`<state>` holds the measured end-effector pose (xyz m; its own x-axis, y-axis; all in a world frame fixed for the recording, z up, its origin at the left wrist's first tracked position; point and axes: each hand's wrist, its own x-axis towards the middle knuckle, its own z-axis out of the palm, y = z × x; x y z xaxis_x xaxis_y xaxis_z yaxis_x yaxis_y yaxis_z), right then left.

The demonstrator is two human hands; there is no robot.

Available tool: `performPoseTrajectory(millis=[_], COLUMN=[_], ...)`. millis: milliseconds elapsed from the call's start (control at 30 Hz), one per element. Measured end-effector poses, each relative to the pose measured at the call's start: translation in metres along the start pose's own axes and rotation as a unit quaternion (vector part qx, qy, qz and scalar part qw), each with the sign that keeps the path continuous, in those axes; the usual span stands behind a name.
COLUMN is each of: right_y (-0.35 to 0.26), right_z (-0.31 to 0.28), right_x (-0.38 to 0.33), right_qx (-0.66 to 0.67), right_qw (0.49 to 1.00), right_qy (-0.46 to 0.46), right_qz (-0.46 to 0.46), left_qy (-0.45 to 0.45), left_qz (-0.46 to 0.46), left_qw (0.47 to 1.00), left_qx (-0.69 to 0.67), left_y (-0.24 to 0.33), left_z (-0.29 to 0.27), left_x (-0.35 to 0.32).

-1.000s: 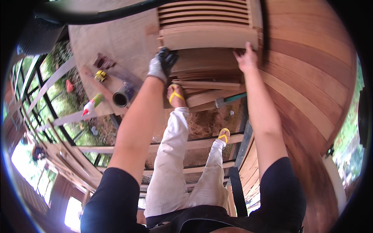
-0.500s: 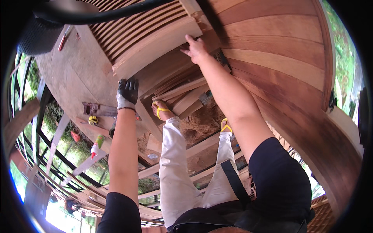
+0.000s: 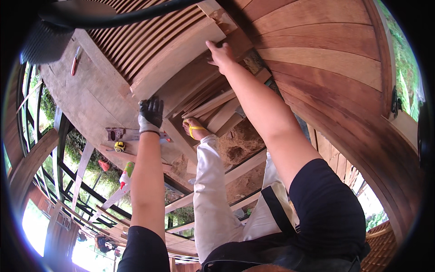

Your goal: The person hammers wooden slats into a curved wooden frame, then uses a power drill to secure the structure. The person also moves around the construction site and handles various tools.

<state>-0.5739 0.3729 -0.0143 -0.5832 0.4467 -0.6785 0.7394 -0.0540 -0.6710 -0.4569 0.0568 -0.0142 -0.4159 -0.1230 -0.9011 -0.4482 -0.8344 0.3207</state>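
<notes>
A slatted wooden panel (image 3: 149, 38) lies ahead of me, with a wide pale bottom rail (image 3: 176, 59) nearest me. My left hand (image 3: 151, 112), in a grey glove with dark coated fingers, grips the rail's left end; part of its grip is hidden. At the opposite end, my bare right hand (image 3: 221, 55) holds the rail's corner, with one finger laid along its face and the other fingers partly hidden beneath. Below the rail is a wooden-framed opening with several loose wood strips (image 3: 213, 104) inside.
On the plywood surface (image 3: 90, 97) at left lie a red-handled tool (image 3: 75, 63), a hand saw (image 3: 116, 133), a yellow tape measure (image 3: 119, 146) and a glue bottle (image 3: 126, 176). A curved plank wall (image 3: 321, 54) rises at right. My sandalled foot (image 3: 195, 129) stands beside the opening.
The view has shifted a little, so the surroundings sit differently in the picture. Both hands keep their places at the two ends of the rail.
</notes>
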Motion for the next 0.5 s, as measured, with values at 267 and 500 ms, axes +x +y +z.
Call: performPoseTrajectory(millis=[267, 500], right_y=[0.231, 0.32], right_z=[-0.146, -0.355], right_x=[-0.158, -0.403], right_qx=[-0.395, -0.623], right_qw=[0.878, 0.601], right_qy=[-0.265, -0.499], right_qz=[-0.05, 0.038], left_qy=[-0.049, -0.108], left_qz=[-0.012, -0.065], left_qw=[0.809, 0.56], left_qx=[0.586, 0.819], left_y=[-0.088, -0.099], left_z=[-0.112, -0.087], left_x=[-0.157, -0.371])
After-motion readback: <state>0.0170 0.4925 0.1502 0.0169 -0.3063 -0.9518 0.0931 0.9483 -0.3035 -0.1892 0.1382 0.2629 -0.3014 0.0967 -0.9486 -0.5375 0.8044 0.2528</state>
